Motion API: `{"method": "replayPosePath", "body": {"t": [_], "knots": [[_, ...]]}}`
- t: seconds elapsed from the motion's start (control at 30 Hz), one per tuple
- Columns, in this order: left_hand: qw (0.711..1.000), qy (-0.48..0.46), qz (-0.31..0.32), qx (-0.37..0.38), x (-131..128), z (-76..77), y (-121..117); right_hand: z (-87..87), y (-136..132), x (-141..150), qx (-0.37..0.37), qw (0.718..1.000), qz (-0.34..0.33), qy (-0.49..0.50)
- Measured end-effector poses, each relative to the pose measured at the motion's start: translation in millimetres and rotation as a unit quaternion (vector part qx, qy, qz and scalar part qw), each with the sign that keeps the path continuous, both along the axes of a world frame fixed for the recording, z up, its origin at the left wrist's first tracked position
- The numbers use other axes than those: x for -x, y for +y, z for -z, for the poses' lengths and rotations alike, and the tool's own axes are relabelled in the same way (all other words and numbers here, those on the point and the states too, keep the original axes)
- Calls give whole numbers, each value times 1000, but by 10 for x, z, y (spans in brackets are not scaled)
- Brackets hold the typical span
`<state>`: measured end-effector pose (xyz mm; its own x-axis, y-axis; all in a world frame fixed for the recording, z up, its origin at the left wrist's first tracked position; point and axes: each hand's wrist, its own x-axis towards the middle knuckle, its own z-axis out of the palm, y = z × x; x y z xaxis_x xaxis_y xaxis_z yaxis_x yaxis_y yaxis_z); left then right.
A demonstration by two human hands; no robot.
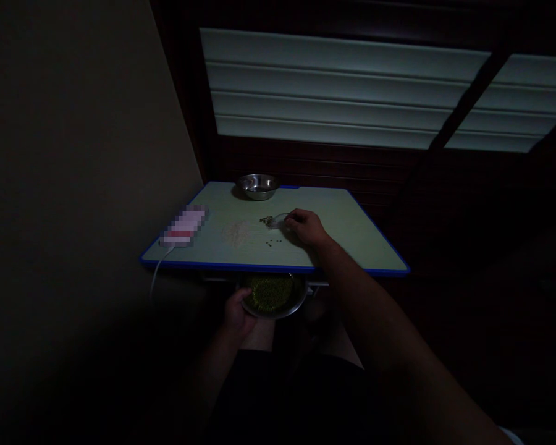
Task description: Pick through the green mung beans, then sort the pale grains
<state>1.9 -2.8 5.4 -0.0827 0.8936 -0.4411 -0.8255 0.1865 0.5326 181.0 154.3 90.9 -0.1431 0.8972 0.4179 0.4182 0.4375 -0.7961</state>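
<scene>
Below the table's front edge, my left hand (240, 312) grips the rim of a metal bowl (285, 313), thumb over the inside. Small green beans (271, 292), like mung beans, lie in that bowl. Over the tabletop, my right hand (306, 227) is closed in a pinch on a thin, pale, spoon-like utensil (279, 219); dim light blurs its exact shape. At its tip sits a small heap of dark beans (265, 220), and a few loose beans (273, 241) lie nearer me. Left of these, pale grains (236, 232), resembling rice, are spread on the table.
A second metal bowl (258, 187) stands at the back of the pale, blue-edged table (343, 247). At the left edge lies a blurred-out pinkish device (185, 226) with a white cable (155, 275) hanging down. A wall and slatted panels (333, 93) border the table.
</scene>
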Motion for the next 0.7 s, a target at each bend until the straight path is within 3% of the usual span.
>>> {"method": "replayPosePath", "body": {"t": [0.53,0.7], "knots": [[1000,0,0,0,-7,-6,9,5,4,3,-14,999,44,-26],[1000,0,2,11,-9,-26,2,4,-9,10,-19,1000,15,-7]]}}
